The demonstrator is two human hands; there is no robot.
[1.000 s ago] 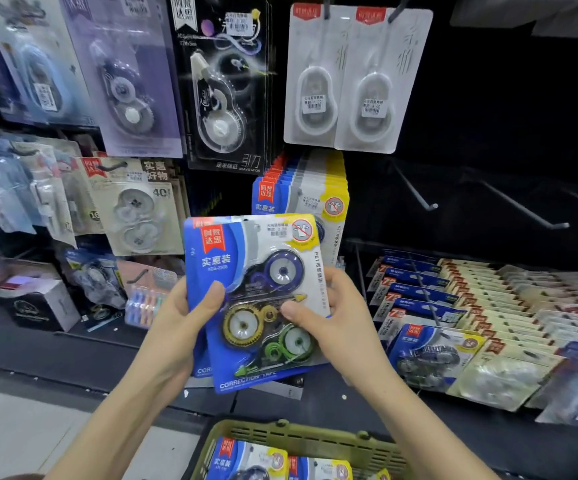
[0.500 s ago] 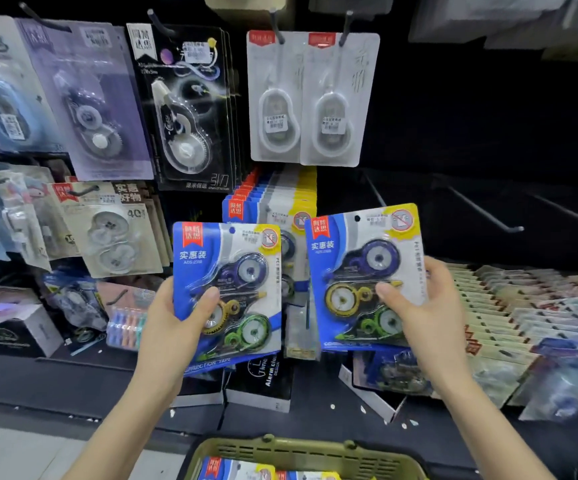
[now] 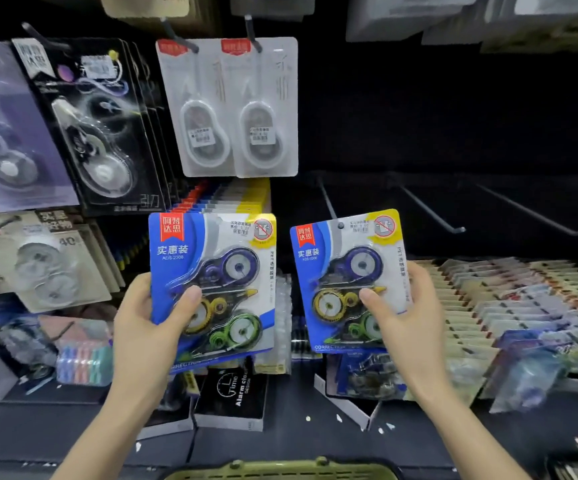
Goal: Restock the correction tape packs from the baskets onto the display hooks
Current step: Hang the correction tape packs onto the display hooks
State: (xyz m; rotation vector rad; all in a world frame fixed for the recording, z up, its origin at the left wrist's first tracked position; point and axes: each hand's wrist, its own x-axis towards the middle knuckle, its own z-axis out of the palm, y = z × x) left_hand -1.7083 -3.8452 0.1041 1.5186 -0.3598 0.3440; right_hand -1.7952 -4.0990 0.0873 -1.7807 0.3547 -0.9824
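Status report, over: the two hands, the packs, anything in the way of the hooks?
Left hand grips left pack. Right hand grips right pack, not yet hung. Bare hooks upper right, nothing blocking them.

Illumination is uneven. Light from in front falls brightly on the left pack [image 3: 211,289] and right pack [image 3: 349,278]; their large print is sharp at centre frame. The backboard [image 3: 453,116] at upper right is near black. Glare streaks the white packs [image 3: 228,109]. Wide-angle distortion bows the frame edges. The corners and the basket rim [image 3: 280,472] are soft and blurred.
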